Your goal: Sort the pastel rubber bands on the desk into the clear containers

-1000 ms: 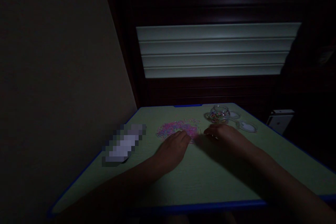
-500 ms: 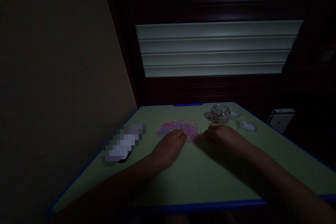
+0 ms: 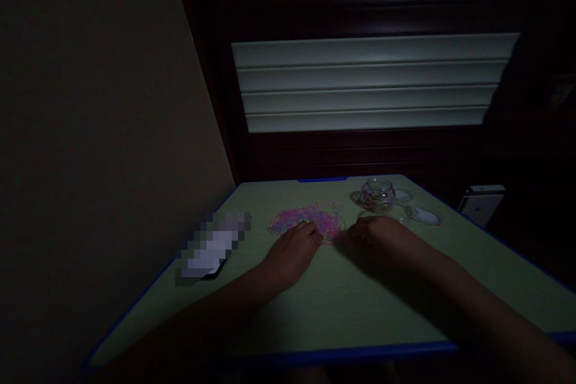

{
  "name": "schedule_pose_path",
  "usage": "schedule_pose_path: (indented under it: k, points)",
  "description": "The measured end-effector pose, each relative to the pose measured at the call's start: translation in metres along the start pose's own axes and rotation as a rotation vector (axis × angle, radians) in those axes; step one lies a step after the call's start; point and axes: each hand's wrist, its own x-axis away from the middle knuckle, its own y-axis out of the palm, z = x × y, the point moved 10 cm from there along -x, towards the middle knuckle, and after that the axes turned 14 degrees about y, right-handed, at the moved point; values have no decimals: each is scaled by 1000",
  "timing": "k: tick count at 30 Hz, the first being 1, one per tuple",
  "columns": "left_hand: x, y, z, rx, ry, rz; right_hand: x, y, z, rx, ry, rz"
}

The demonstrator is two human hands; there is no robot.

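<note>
A loose, flat pile of small, thin pink and purple loops that look like rubber bands (image 3: 306,216) lies on the pale green table (image 3: 342,312). My left hand (image 3: 294,250) rests at the pile's near edge, its fingers bent and pressed together. To the right of the pile, my right hand (image 3: 380,235) is held low with thumb and fingers drawn into a pinch. Dim light and the hands themselves hide whatever is between the fingertips. Just beyond my right hand stands a round clear jar (image 3: 378,195), open at the top, with many small coloured pieces inside.
Clear lids or shallow dishes (image 3: 426,216) lie beside the jar. A flat object, blurred out (image 3: 213,249), lies at the table's left. The table has a blue edge (image 3: 382,351). A wall (image 3: 112,102) rises on the left, and a white box-like item (image 3: 481,207) stands beyond the right side.
My left hand has shifted very slightly to the right along the pile's edge. My right hand's fingers have moved a little, staying in nearly the same place.
</note>
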Motion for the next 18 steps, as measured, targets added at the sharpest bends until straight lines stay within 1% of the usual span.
schedule_pose_path:
  k: [4, 10, 14, 18]
  points:
    - [0, 1, 0, -13, 15, 22, 1, -2, 0, 2, 9, 12]
    - [-1, 2, -1, -56, 22, 15, 1, -2, -2, -5, 3, 10]
    - [-1, 1, 1, -37, 29, 15, 1, 0, -1, -18, -7, 15]
    - [-1, 1, 0, 4, 5, 10, 0, 0, 0, -3, -11, 29]
